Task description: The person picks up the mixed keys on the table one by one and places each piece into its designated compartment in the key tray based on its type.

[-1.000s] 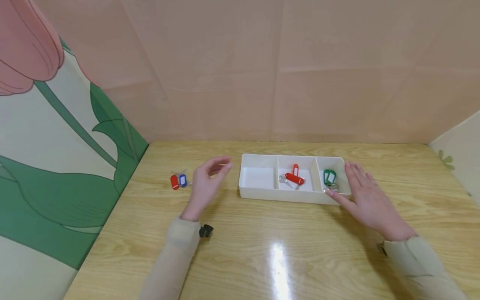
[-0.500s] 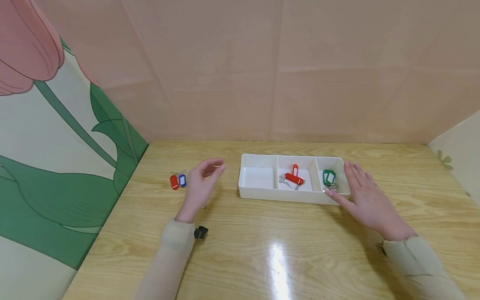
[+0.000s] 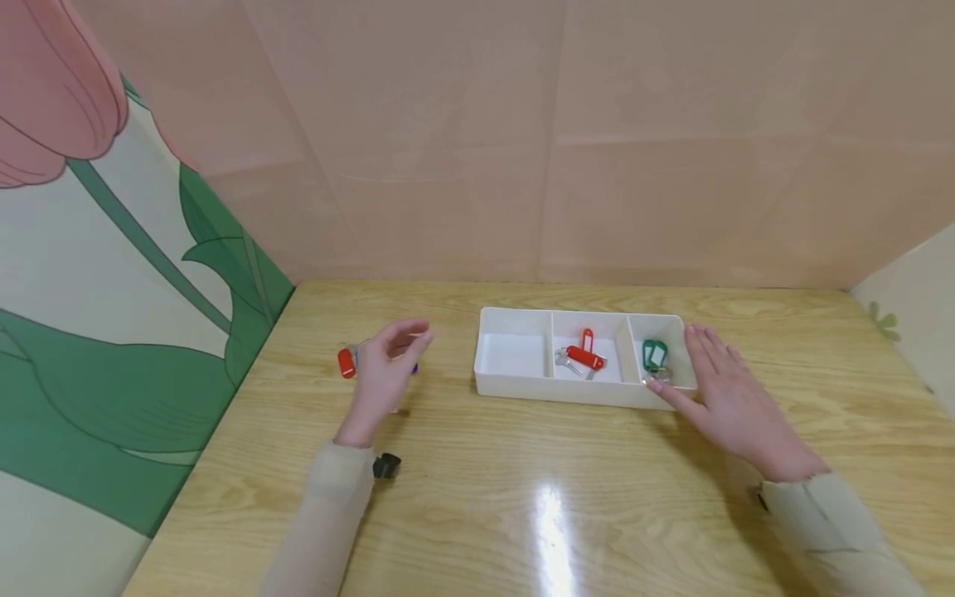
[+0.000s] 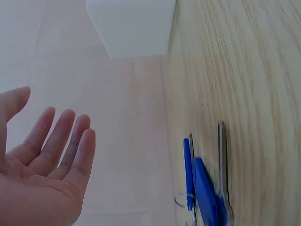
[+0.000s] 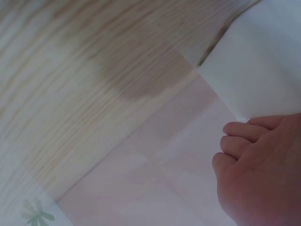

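Left hand point(image 3: 382, 371) empty, thumb apart from fingers; has shifted left, away from white plastic three-compartment tray point(image 3: 555, 390). Blue plastic key tags point(image 4: 205, 188) near it, probably easier reached. Right hand point(image 3: 734, 406), fingers straight, against tray.

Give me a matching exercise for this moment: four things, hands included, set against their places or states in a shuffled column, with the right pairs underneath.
Column one
1. Left hand
2. Right hand
3. Green key tags
4. Red key tags in the white box

Column two
A. In the middle compartment
B. Holding nothing, apart from the box
C. In the right compartment
D. Against the box's right end

Right pairs: 1-B; 2-D; 3-C; 4-A
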Tool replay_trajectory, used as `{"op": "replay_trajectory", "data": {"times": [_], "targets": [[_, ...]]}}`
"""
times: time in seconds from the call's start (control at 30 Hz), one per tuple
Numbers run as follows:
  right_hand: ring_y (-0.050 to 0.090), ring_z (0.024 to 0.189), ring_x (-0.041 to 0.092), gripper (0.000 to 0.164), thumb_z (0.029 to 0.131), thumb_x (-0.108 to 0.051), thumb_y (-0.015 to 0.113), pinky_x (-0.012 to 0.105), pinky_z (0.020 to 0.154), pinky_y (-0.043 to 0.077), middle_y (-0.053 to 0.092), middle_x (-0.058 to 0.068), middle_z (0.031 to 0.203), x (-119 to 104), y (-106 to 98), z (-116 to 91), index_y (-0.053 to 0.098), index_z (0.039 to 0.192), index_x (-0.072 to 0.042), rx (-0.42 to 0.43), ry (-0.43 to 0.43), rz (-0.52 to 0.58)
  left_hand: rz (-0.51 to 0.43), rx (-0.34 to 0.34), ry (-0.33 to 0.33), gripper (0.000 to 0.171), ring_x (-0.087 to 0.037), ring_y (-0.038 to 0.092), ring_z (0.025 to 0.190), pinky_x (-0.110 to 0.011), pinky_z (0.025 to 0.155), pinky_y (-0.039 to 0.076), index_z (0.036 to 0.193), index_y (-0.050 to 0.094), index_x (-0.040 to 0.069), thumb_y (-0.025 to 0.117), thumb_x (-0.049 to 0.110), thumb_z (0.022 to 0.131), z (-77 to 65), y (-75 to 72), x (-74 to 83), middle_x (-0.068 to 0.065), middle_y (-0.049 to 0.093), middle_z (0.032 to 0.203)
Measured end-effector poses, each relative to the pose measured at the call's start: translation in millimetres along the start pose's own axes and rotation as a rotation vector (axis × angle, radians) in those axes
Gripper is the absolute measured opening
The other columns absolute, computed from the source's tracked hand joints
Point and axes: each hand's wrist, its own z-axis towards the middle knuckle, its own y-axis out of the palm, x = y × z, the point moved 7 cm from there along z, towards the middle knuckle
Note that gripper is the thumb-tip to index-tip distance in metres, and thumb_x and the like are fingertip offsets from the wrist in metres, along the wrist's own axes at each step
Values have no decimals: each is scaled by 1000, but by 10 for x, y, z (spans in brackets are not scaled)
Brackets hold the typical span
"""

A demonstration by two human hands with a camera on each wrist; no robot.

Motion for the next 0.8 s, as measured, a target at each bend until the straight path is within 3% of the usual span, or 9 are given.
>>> {"op": "replay_trajectory", "data": {"times": [0.2, 0.53, 0.8], "targets": [[0, 153, 37, 101, 100, -56, 58, 46, 122, -5, 6, 25, 166, 7, 4, -1, -1, 161, 0, 0, 11, 1, 39, 11, -24, 29, -18, 67, 102, -37, 91, 54, 119, 73, 14, 71, 35, 98, -14, -91, -48, -1, 72, 117], [4, 152, 43, 101, 100, -55, 58, 47, 122, -5, 6, 27, 165, 10, 1, 7, -1, 160, 1, 3, 8, 7, 51, 40, 22, 26, -19, 68, 99, -33, 91, 54, 119, 72, 7, 71, 24, 99, -1, -223, -74, -5, 73, 114], [2, 153, 40, 102, 100, -56, 57, 48, 122, -4, 6, 26, 166, 11, -5, 11, -2, 160, 0, 2, 10, 9, 61, 40, -45, 28, -19, 67, 103, -34, 92, 54, 121, 71, 7, 69, 26, 100, -23, -287, -117, -5, 71, 118]]}}
